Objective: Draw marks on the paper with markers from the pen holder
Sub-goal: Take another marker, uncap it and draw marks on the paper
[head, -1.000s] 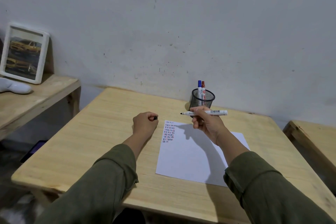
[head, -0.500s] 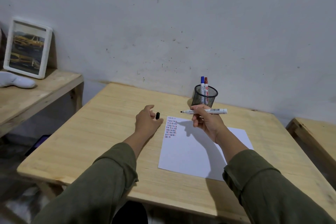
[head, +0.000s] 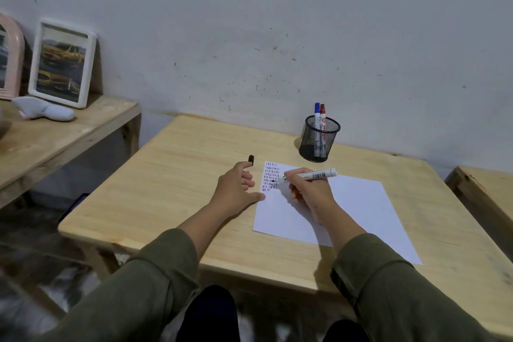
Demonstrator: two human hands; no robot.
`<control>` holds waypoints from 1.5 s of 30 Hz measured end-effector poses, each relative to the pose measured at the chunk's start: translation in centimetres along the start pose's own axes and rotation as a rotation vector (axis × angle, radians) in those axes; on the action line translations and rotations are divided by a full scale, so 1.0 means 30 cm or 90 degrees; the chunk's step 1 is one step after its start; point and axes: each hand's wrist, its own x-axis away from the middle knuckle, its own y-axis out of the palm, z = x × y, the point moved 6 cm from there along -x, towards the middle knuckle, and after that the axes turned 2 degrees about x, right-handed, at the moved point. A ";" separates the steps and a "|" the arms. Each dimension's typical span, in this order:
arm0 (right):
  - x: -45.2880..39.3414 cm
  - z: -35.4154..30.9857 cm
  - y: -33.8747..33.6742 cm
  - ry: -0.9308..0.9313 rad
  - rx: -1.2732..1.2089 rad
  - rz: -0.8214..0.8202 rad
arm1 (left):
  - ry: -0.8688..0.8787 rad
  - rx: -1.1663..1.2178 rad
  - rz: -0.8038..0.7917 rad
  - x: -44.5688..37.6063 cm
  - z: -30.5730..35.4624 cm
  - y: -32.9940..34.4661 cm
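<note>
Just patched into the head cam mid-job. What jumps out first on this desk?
The right hand holds an uncapped white marker, tip on the rows of small marks at the paper's top left corner. Its black cap stands on the table beyond the open left hand. Behind, a mesh pen holder keeps a blue and a red marker.

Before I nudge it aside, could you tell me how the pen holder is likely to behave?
The pen holder is open wire mesh, so probably light and easy to slide on the smooth table. The two markers stand taller than its rim and lean to one side, so a push near the top might tip it. A low push seems safer.
</note>
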 end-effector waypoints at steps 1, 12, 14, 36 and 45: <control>0.010 0.006 0.004 0.004 -0.008 0.006 | 0.007 0.000 0.001 0.003 -0.002 -0.002; 0.021 0.021 0.007 -0.021 0.127 0.024 | 0.027 0.012 0.010 0.003 -0.013 -0.002; 0.021 0.023 0.005 -0.015 0.125 0.029 | 0.028 0.013 0.012 0.003 -0.013 -0.001; 0.018 0.016 -0.005 -0.019 0.030 0.039 | 0.002 0.011 0.079 -0.011 -0.002 -0.022; -0.055 -0.032 -0.042 -0.037 0.018 0.042 | 0.010 -0.096 0.078 -0.168 0.051 -0.024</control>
